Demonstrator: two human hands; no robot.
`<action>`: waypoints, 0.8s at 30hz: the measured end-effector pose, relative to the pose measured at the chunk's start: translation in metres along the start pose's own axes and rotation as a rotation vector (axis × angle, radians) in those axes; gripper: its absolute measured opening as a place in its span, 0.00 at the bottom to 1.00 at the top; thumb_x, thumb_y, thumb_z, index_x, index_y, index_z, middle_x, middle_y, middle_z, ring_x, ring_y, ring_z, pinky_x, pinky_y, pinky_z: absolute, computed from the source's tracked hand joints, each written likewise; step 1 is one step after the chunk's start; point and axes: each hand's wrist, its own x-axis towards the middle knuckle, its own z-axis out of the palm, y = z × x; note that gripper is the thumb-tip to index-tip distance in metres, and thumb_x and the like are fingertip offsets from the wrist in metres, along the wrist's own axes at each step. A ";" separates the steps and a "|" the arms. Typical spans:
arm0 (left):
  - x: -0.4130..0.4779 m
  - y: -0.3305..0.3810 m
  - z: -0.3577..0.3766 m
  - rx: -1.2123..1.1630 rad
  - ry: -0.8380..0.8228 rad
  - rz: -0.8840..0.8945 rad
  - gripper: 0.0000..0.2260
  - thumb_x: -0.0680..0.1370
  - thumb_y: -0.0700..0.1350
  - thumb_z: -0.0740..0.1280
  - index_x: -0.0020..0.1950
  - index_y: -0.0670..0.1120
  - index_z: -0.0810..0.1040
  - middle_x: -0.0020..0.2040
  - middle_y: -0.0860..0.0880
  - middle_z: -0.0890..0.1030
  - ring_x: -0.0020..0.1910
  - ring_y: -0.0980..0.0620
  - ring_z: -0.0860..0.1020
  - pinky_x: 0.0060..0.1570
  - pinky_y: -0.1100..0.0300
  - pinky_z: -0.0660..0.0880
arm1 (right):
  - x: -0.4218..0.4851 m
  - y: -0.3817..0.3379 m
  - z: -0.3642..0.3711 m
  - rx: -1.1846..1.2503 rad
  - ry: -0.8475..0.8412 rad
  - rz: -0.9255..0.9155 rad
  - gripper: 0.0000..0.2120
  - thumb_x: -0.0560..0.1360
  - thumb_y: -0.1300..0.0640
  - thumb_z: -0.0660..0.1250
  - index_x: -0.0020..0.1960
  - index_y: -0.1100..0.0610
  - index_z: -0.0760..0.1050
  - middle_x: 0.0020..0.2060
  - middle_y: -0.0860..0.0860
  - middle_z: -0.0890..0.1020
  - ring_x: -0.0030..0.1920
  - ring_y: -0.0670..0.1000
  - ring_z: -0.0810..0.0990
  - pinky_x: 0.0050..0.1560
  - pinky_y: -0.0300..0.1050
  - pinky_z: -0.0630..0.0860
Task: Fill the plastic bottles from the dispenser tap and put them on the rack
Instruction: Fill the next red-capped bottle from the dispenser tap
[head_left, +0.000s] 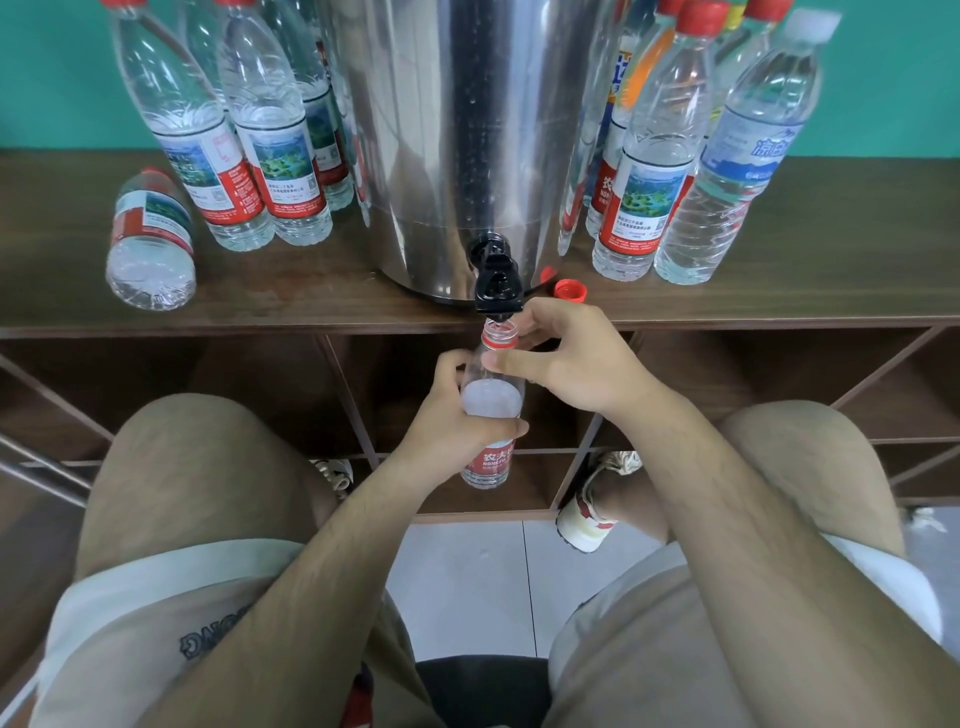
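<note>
bottle (491, 397) upright, mouth straight under tap (497, 286), just off front edge of rack (311, 296) | left hand (457, 421) gripping body; right hand (566, 358) pinching neck, nearer tap | cap (570, 289) on front edge, right of tap | judged mid-fill

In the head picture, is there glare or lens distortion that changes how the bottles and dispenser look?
Head view: the wide lens makes the standing bottles on both sides fan outward. Head view: the steel dispenser shows bright streaks and mirrored bottles. Head view: light is soft and even; the held bottle under the tap is sharp.
</note>
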 end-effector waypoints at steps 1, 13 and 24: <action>-0.001 0.002 0.000 -0.001 -0.005 0.006 0.39 0.70 0.42 0.82 0.73 0.55 0.62 0.66 0.50 0.75 0.64 0.47 0.77 0.64 0.46 0.79 | 0.000 0.000 0.000 -0.003 -0.001 0.000 0.10 0.72 0.52 0.81 0.48 0.53 0.84 0.45 0.44 0.87 0.46 0.41 0.84 0.47 0.30 0.76; -0.007 0.010 0.003 0.044 -0.017 0.024 0.32 0.75 0.45 0.78 0.74 0.53 0.65 0.66 0.50 0.77 0.65 0.47 0.78 0.66 0.47 0.77 | 0.000 0.001 0.002 -0.039 -0.048 0.025 0.11 0.72 0.51 0.81 0.51 0.54 0.84 0.46 0.45 0.87 0.48 0.43 0.85 0.52 0.41 0.81; -0.010 0.015 0.003 0.073 -0.021 0.018 0.33 0.76 0.44 0.77 0.76 0.51 0.64 0.68 0.48 0.76 0.66 0.47 0.77 0.67 0.47 0.77 | 0.000 0.002 0.002 -0.065 -0.044 0.017 0.11 0.72 0.50 0.81 0.50 0.53 0.84 0.45 0.44 0.87 0.47 0.42 0.84 0.49 0.36 0.79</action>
